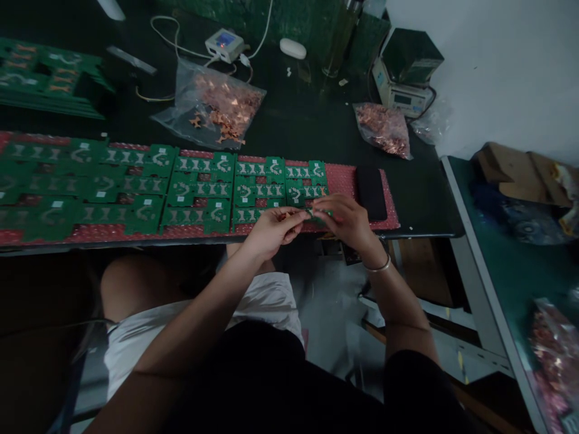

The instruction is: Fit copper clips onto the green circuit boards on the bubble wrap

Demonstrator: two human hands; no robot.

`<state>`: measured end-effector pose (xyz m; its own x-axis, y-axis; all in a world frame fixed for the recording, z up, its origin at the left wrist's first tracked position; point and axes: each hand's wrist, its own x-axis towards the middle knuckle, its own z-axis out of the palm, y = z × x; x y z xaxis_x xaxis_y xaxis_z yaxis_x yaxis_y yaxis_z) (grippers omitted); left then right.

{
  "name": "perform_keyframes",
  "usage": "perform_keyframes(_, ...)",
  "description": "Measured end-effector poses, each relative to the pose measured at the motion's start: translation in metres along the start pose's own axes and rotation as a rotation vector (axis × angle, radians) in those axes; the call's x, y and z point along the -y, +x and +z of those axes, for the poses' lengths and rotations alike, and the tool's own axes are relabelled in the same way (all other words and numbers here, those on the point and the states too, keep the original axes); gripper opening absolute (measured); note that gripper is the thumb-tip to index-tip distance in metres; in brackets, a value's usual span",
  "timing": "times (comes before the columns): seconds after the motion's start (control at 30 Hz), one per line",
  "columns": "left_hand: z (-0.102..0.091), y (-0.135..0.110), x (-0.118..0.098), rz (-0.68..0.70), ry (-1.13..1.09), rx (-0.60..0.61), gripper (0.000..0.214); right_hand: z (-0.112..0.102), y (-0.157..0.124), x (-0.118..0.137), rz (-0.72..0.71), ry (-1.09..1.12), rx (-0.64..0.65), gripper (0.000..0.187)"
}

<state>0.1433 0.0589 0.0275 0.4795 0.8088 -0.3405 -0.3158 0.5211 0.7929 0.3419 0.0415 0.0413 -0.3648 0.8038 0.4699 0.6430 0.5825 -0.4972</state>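
My left hand (272,231) is closed around some small copper-coloured pieces (284,216), part of which show between its fingers. Just right of it, my right hand (347,220) has its fingertips drawn together above the rightmost green circuit board (306,172); whatever they pinch is hidden. Several more boards (199,190) lie in a row to the left, bearing rows of flat metal pieces. Under them runs a red bubble-wrap sheet (340,181). A black, phone-like flat object (371,194) rests on the sheet beside my right hand.
Behind the boards lies an open plastic bag of copper pieces (226,105); another bag (383,129) sits near a boxy instrument (402,96). Stacked boards (49,78) stand at the left. A small white device with cables (225,45) is at the back. The table's front edge runs below my hands.
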Motion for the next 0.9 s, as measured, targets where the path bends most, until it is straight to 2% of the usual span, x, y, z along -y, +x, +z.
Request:
perform_keyframes(0.1, 0.001, -0.003, -0.004, -0.019, -0.059, -0.03, 0.027, 0.012, 0.004, -0.031, 0.076, -0.073, -0.089, 0.014)
perform_keyframes(0.23, -0.002, -0.005, -0.007, -0.027, -0.101, -0.043, 0.026, 0.025, 0.005, -0.059, 0.126, -0.107, -0.032, 0.017)
perform_keyframes(0.57, -0.008, -0.002, 0.0, 0.026, -0.148, -0.056, 0.026, 0.028, 0.01, -0.069, 0.031, -0.204, 0.09, 0.025)
perform_keyframes(0.67, -0.007, -0.003, -0.001, 0.029, -0.171, -0.058, 0.026, 0.025, 0.01, -0.065, 0.039, -0.248, 0.111, 0.024)
perform_keyframes(0.73, -0.007, -0.003, -0.002, 0.027, -0.187, -0.065, 0.026, 0.023, 0.01, -0.055, 0.076, -0.262, 0.077, 0.022)
perform_keyframes(0.83, -0.005, -0.004, -0.002, 0.035, -0.199, -0.071, 0.027, 0.02, 0.008, -0.027, 0.109, -0.147, -0.021, 0.021)
perform_keyframes(0.9, -0.004, -0.004, -0.002, 0.044, -0.199, -0.06, 0.026, 0.019, 0.007, -0.006, 0.06, -0.027, -0.043, 0.023)
